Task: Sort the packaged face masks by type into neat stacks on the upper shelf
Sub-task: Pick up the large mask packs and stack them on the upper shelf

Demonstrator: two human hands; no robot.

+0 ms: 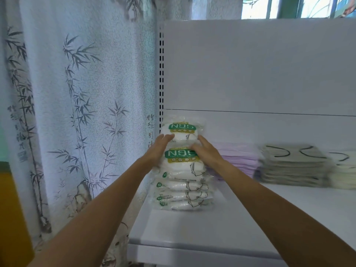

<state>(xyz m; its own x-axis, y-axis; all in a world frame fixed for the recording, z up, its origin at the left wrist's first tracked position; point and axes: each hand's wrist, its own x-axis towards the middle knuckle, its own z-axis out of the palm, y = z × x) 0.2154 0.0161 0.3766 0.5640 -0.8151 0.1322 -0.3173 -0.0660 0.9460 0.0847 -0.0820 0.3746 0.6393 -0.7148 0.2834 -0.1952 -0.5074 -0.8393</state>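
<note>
Flanking N95 stack (181,182) at frame centre, left end of shelf (250,218): left hand (159,149) flat against its left side, right hand (207,152) pressing top right, fingers of both straight, nothing gripped. Purple stack (238,158) just right.

Off-task items in your view: a pale blue textured fabric curtain (86,93) printed with grey ink bamboo stalks fills the left half. On it you've got black brush calligraphy columns (19,130) near its left edge and a printed brown rock (82,193) low down. Just right of the curtain is a white metal upright with a column of black slots (161,74), then a flat white back panel (260,70). Up and right of the curtain is a bright window with green frame bars (287,6). There's a mustard-yellow block (11,218) at the curtain's lower left; can't tell what it is.
</note>
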